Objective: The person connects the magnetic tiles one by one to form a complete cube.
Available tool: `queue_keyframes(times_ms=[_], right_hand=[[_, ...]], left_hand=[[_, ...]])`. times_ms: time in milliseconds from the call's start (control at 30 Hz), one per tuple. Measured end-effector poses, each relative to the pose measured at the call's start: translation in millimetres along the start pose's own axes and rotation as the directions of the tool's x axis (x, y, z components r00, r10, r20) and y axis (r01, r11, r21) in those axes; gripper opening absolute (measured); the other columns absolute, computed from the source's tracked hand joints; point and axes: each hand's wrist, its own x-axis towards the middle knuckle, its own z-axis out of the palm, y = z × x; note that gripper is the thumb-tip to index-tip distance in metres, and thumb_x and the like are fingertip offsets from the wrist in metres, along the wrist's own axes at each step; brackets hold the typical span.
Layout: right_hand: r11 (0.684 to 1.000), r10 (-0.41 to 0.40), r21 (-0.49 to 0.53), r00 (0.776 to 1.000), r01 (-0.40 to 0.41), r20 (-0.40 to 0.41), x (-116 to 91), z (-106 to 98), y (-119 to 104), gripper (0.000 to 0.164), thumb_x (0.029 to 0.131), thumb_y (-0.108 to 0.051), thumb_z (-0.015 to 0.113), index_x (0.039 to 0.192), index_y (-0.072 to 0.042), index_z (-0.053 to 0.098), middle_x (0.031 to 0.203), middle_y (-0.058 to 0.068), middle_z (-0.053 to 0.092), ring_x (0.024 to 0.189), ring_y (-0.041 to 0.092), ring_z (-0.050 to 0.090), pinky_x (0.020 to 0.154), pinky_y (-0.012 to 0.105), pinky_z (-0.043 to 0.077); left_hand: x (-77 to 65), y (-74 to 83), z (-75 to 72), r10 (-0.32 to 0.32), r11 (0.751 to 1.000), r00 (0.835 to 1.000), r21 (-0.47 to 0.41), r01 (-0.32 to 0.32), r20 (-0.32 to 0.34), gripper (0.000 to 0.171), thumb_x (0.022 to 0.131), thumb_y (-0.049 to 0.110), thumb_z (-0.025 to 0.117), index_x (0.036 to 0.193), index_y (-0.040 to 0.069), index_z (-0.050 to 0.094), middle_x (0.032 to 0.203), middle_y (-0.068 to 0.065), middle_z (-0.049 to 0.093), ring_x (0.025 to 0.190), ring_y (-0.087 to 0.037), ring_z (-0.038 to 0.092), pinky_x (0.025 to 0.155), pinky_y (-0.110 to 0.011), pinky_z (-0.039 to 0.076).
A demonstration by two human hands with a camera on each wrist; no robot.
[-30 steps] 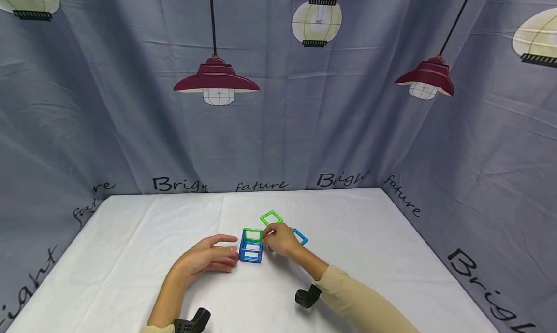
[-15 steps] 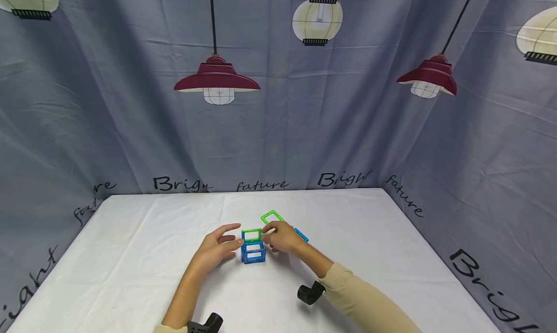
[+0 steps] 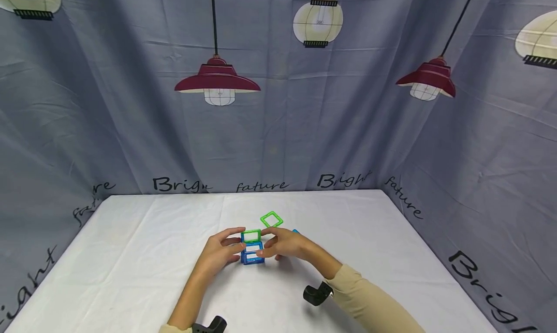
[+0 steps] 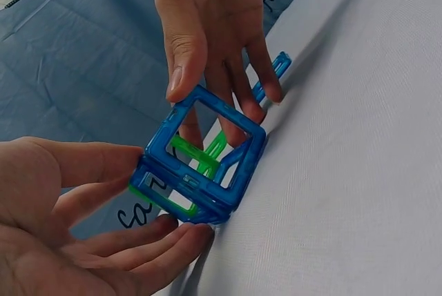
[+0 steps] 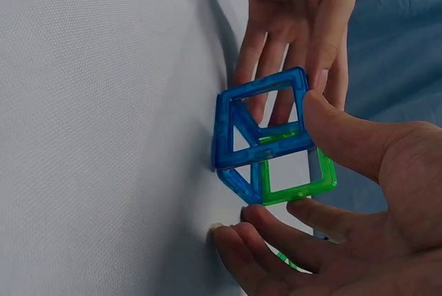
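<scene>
"While the left hand (image 3: 215, 253) and the right hand (image 3: 285, 243) flank the box (image 3: 252, 252), how do their fingers lie?"

"Spread, on both. The left thumb touches an upper corner of the blue near face, with other fingertips along the side wall. The right thumb meets that face's upper edge towards the other end, and one fingertip is at the green far side."

"And where is the box?"

"Upright on the white bench (image 3: 370, 265), between the two hands."

"What lies around it?"

"A green frame (image 3: 266, 224), flat, just behind it and to the right. A blue frame (image 3: 296, 231) shows past the right hand, mostly hidden in the head view. Beyond the bench hangs a curtain (image 3: 278, 135) printed with lamps."
</scene>
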Motion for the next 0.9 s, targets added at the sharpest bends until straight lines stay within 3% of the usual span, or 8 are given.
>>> queue_keyframes(times_ms=[467,700,900], right_hand=[[0.998,0.001,0.068,1.0,0.0,-0.01,0,3,1,0.069,0.085,-0.027,0.084,0.143,-0.009,0.052,0.129,0.015,0.067,0.088,0.02,0.066,0.081,0.037,0.056],[0.997,-0.002,0.075,1.0,0.003,-0.009,0,3,2,0.069,0.084,-0.026,0.084,0.143,-0.008,0.053,0.127,0.015,0.068,0.085,0.02,0.065,0.081,0.036,0.056],[0.998,0.003,0.066,1.0,-0.002,-0.017,0,3,1,0.069,0.084,-0.027,0.084,0.143,-0.008,0.052,0.124,0.014,0.069,0.08,0.02,0.065,0.081,0.035,0.055]], left_hand=[[0.7,0.6,-5.3,0.009,1.0,0.998,-0.018,-0.008,0.064,0.043,0.094,0.008,0.068,0.137,0.01,0.064,0.135,-0.024,0.063,0.112,-0.026,0.067,0.089,-0.045,0.06],[0.1,-1.0,-10.8,0.027,0.998,0.991,-0.059,-0.02,0.132,0.054,0.091,0.012,0.076,0.142,0.009,0.059,0.139,-0.027,0.059,0.117,-0.028,0.066,0.091,-0.042,0.06],[1.2,-3.4,-10.2,0.053,0.998,0.994,-0.031,-0.05,0.098,0.054,0.087,0.005,0.078,0.139,0.008,0.063,0.134,-0.025,0.063,0.12,-0.032,0.065,0.085,-0.037,0.061]])
